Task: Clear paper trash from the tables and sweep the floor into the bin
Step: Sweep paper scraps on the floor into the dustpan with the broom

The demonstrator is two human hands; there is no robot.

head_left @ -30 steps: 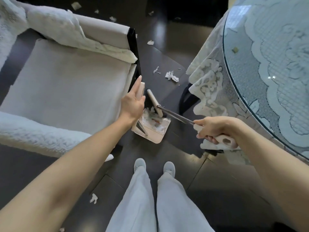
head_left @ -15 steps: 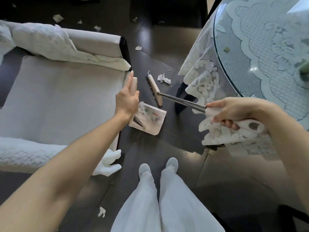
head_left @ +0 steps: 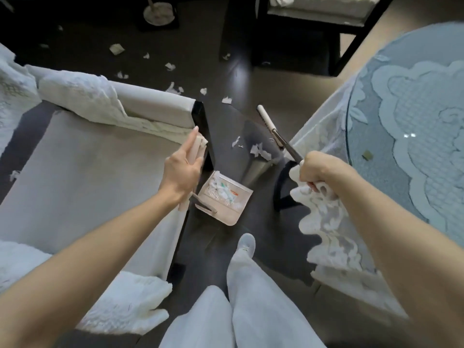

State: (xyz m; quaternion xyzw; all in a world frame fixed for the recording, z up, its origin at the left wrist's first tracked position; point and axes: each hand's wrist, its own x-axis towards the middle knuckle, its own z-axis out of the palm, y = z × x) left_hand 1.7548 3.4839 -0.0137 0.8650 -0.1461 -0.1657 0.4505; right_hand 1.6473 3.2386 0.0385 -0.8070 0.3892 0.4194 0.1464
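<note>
My left hand (head_left: pixel 182 172) grips the upright cream handle of a dustpan (head_left: pixel 223 199) that rests on the dark floor and holds crumpled paper scraps. My right hand (head_left: pixel 317 169) is curled round the handle of a broom, whose cream head (head_left: pixel 267 119) reaches out over the floor beyond a clump of torn paper (head_left: pixel 259 151). More paper scraps (head_left: pixel 173 89) lie scattered on the floor farther ahead. The broom's grip end is hidden behind my hand and the lace cloth.
A white upholstered chair (head_left: pixel 82 167) with a black frame stands at my left. At the right, a round glass-topped table (head_left: pixel 414 136) carries a hanging lace cloth and a small scrap (head_left: pixel 367 154). My legs and one shoe (head_left: pixel 247 243) are below.
The broom head has swung forward, away from the dustpan and past the paper clump. The view has tilted up and more littered floor shows ahead.
</note>
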